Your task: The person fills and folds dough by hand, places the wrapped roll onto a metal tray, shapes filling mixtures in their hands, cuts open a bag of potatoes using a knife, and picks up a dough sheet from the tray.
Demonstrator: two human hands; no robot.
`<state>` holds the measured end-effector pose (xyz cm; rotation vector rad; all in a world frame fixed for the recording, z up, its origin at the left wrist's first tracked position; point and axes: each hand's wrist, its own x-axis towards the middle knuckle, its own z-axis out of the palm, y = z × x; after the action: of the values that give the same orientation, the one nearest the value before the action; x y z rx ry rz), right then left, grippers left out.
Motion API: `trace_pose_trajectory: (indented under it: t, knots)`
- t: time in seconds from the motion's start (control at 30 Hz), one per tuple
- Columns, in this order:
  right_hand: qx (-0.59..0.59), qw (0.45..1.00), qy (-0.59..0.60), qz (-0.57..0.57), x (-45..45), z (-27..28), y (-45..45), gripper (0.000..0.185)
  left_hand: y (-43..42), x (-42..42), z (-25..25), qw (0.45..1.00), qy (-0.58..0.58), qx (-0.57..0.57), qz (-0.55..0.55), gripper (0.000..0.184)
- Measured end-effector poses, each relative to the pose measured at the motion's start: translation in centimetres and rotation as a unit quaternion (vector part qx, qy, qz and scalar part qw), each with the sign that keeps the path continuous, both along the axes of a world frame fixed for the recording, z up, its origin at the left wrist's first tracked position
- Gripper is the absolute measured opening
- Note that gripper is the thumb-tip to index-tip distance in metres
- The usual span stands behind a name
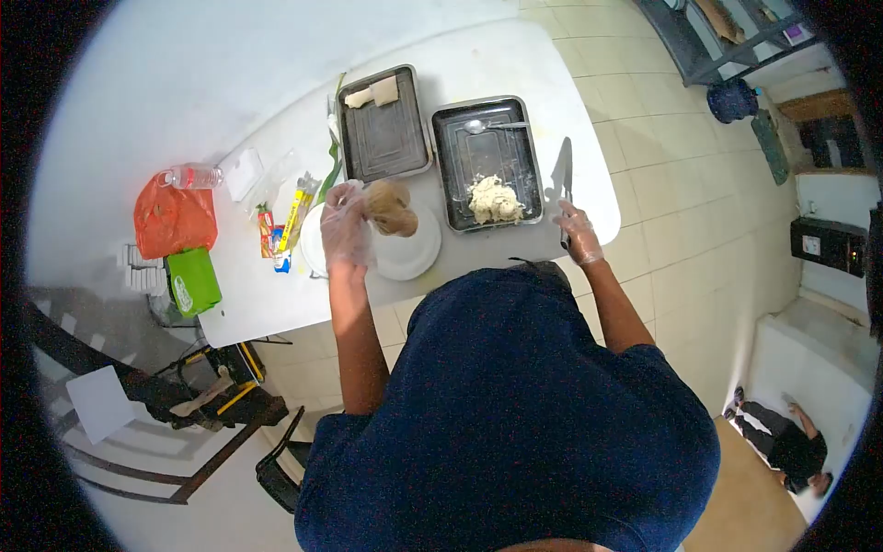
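My left hand (347, 225), in a clear plastic glove, is closed on a brown, lumpy piece of food (393, 208); its exact kind I cannot make out. It is held above a white plate (410, 256), and a second white plate lies partly behind my wrist. My right hand (579, 234), also gloved, grips the handle of a large knife (567, 166), whose blade points away from me. Between my hands, a dark tray (450, 170) holds a pale mashed heap (494, 201) and a metal spoon (487, 126).
Another dark tray (386, 138) bears pale folded pieces (372, 92). Green stalks (329, 170) lie at its left. Further left are a yellow box (292, 216), an orange bag (175, 216), a plastic bottle (193, 177) and a green package (193, 281). A person (793, 446) is at far right.
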<state>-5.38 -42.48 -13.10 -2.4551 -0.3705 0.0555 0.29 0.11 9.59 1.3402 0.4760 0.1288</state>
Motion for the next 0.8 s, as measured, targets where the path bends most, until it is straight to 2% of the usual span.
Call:
trace_pose_trajectory:
  t: [0.17, 0.23, 0.3, 0.37, 0.47, 0.57, 0.67, 0.77, 0.8]
  knots:
    - [-0.072, 0.995, 0.052, 0.043, -0.4, -1.4, -0.1, 0.03, 0.0, -0.1, 0.0, 1.0, 0.002, -0.001, -0.013, 0.032]
    - [-0.027, 0.986, 0.166, -0.012, -0.2, -1.9, 0.4, 0.031, 0.0, -0.1, -0.4, 1.0, 0.0, -0.003, -0.013, 0.032]
    - [-0.033, 0.98, 0.197, -0.011, -0.1, -1.8, 0.9, 0.032, 0.5, -0.3, -0.9, 0.998, -0.023, -0.047, -0.025, 0.032]
    - [-0.084, 0.984, 0.15, 0.038, -0.2, -1.1, 1.2, 0.033, 0.7, -0.3, -1.4, 0.993, -0.05, -0.102, -0.027, 0.033]
    - [-0.136, 0.983, 0.094, 0.079, -0.1, -1.0, 1.5, 0.032, 0.8, -0.5, -1.4, 0.993, -0.048, -0.105, -0.035, 0.032]
    - [-0.198, 0.969, 0.091, 0.116, 0.3, -1.6, 0.9, 0.042, -0.1, -0.5, -0.2, 0.996, -0.034, -0.075, -0.021, 0.029]
    - [-0.034, 0.984, 0.175, -0.026, 1.2, 1.0, 1.8, 0.043, -0.1, -0.3, -0.6, 0.995, -0.051, -0.082, -0.012, 0.025]
    - [-0.199, 0.96, 0.191, 0.048, 3.2, 3.3, 0.7, 0.045, -0.1, -0.2, -0.4, 0.999, -0.001, 0.035, -0.033, 0.023]
    - [-0.149, 0.98, 0.107, 0.077, 3.8, 5.6, 1.0, 0.043, -0.3, -0.1, -0.1, 0.998, 0.017, 0.053, -0.033, 0.022]
